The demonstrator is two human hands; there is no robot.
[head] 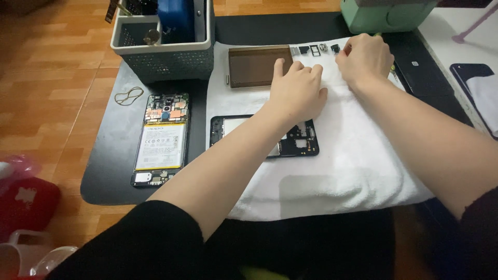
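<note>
My left hand (296, 91) lies flat on a white towel (358, 161), fingers spread, just right of a brown rectangular phone panel (254, 66). My right hand (365, 58) is curled at the towel's far edge, next to a row of small dark phone parts (316, 50); whether it pinches one is hidden. A black phone frame (301, 145) sits on the towel, partly under my left forearm. An opened phone (161, 140) with its battery and circuit board showing lies on the black mat (111, 171) to the left.
A grey slotted basket (166, 52) with tools stands at the back left. A rubber band (128, 96) lies on the mat. A green box (384, 15) stands at the back right. Another dark phone (474, 78) lies far right. Red and white items (23, 207) sit on the wooden floor.
</note>
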